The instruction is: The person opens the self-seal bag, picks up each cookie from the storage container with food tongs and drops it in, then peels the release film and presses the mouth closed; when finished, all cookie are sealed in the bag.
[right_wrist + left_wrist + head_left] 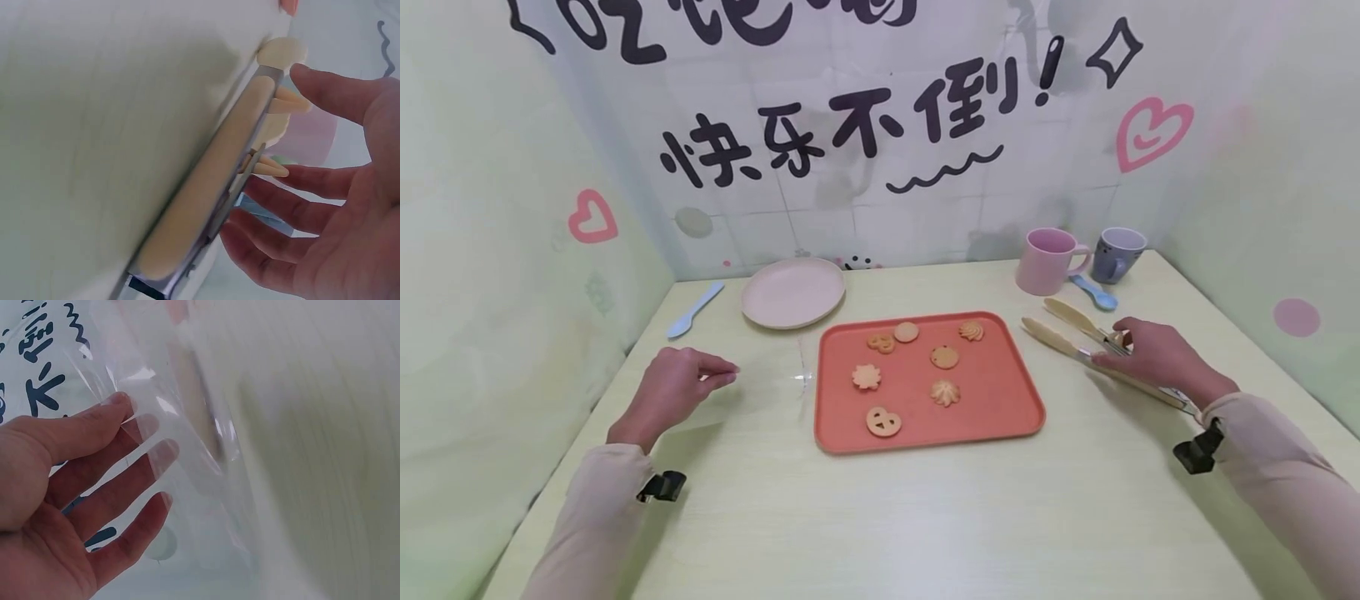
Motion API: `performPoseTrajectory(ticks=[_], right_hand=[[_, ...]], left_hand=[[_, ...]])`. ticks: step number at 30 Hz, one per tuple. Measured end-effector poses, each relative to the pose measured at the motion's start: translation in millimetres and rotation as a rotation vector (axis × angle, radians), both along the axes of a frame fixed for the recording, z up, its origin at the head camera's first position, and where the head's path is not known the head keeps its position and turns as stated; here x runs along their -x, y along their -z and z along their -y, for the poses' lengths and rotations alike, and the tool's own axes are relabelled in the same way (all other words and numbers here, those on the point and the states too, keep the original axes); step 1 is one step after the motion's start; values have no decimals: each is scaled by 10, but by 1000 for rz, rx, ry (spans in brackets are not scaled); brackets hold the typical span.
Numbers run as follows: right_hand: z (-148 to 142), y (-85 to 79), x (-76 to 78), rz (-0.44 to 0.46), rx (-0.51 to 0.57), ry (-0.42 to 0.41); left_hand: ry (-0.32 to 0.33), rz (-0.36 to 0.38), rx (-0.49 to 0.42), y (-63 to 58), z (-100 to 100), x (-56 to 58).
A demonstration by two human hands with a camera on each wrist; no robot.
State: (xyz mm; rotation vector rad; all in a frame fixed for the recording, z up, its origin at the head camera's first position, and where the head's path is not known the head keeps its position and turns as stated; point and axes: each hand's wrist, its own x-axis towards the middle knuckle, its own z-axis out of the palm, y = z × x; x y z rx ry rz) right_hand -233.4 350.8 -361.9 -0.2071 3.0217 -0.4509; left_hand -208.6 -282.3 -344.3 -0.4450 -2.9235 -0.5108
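My left hand (672, 390) pinches a clear plastic bag (215, 447) between thumb and index finger, left of the orange tray (917, 429). In the head view the bag is barely visible apart from glints. To the right of the tray, my right hand (1161, 357) holds a pair of tongs (200, 181) with beige tips and handle panels, thumb on one arm and fingers along the other. The tongs' arms stand apart. Several cookies lie spread on the tray, among them a heart-shaped one (883, 422), a pretzel-like one (881, 343) and a swirled one (972, 331).
A pink plate (793, 293) and a blue spoon (695, 311) lie at the back left. At the back right stand a pink mug (1047, 262) and a grey-purple mug (1117, 255), with another blue spoon (1095, 294) before them. Printed sheets rise behind and beside the table.
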Motion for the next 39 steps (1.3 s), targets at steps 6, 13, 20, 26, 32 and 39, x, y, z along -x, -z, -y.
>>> performPoseTrajectory(ticks=[6,13,20,26,32,39], right_hand=[[-30,60,49,0,6,41],[-17,97,86,9,55,71],[32,79,95,-76,107,71],[144,80,78,-227,223,54],[212,97,60,-330,319,37],[287,94,65,-405,249,-65]], left_hand=[[10,-3,44,27,20,1],[14,-19,67,44,12,7],[-10,5,71,58,10,-5],[-19,6,74,67,14,-9],[-30,13,70,72,12,-10],[-23,3,75,79,4,-17]])
